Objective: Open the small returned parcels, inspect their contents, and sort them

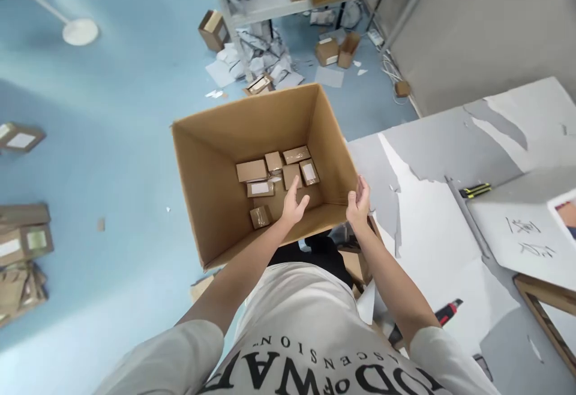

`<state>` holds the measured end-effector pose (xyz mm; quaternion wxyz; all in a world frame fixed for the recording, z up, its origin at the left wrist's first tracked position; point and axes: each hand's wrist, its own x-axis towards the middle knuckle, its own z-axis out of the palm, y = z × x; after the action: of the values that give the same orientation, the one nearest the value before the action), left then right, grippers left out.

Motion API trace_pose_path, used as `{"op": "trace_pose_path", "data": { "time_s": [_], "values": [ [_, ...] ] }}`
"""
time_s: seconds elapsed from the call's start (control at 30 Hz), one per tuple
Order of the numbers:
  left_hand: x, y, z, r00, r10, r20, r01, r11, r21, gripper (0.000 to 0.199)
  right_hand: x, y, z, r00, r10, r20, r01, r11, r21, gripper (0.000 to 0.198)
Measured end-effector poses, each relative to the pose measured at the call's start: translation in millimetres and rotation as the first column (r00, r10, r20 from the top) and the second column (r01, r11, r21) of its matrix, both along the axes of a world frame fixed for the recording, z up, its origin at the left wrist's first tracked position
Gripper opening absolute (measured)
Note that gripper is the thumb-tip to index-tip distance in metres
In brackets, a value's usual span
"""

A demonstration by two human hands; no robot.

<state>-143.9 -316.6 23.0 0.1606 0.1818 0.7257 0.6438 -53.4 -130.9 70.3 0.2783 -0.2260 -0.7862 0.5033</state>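
A large open cardboard box (pixel 252 113) stands in front of me, with several small brown cartons (pixel 252 171) on its bottom, some bearing white labels. My left hand (pixel 294 206) is over the box's near side, thumb and fingers stretched apart, holding nothing. At the box's right rim is my right hand (pixel 359 205), its fingers extended and the thumb apart. Whether it touches the cardboard cannot be told.
To the right is a white table with torn paper, a yellow-black cutter (pixel 476 191) and a red-black cutter (pixel 449 312). A shelf (pixel 265 8) with grey parcels stands ahead. Cartons (pixel 27 242) lie on the blue floor to the left, near a round white stand base (pixel 81 32).
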Motion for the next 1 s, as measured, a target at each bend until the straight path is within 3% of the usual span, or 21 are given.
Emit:
{"op": "trace_pose_path", "data": {
  "time_s": [0.13,0.3,0.47,0.63,0.73,0.8,0.9,1.0],
  "values": [
    [-24,-44,-7.1,0.989,0.145,0.030,-0.145,0.989,-0.006,0.079,-48,-24,-14,0.988,0.153,0.024,-0.153,0.988,0.007,0.064],
    [-41,-84,-17.3,0.953,0.303,0.008,-0.302,0.952,-0.055,0.084,-89,-43,-40,0.966,0.244,0.083,-0.241,0.970,-0.040,0.068],
    [-48,-124,-37.0,0.881,0.472,-0.021,-0.468,0.867,-0.170,0.085,-119,-56,-80,0.932,0.327,0.157,-0.316,0.944,-0.091,0.069],
    [-54,-160,-70.9,0.823,0.567,-0.014,-0.547,0.787,-0.284,0.085,-136,-71,-122,0.884,0.398,0.246,-0.382,0.918,-0.111,0.067],
    [-57,-177,-103.4,0.801,0.598,0.036,-0.552,0.761,-0.341,0.084,-141,-89,-152,0.840,0.444,0.311,-0.424,0.896,-0.135,0.066],
    [-58,-188,-135.0,0.778,0.620,0.098,-0.541,0.742,-0.397,0.082,-143,-107,-180,0.797,0.466,0.385,-0.439,0.884,-0.162,0.065],
    [-60,-206,-200.1,0.712,0.670,0.210,-0.506,0.696,-0.509,0.076,-144,-138,-237,0.694,0.502,0.516,-0.448,0.862,-0.237,0.067],
    [-59,-225,-277.6,0.623,0.714,0.319,-0.446,0.660,-0.605,0.074,-143,-170,-310,0.592,0.534,0.604,-0.413,0.844,-0.342,0.068]
  ]
}}
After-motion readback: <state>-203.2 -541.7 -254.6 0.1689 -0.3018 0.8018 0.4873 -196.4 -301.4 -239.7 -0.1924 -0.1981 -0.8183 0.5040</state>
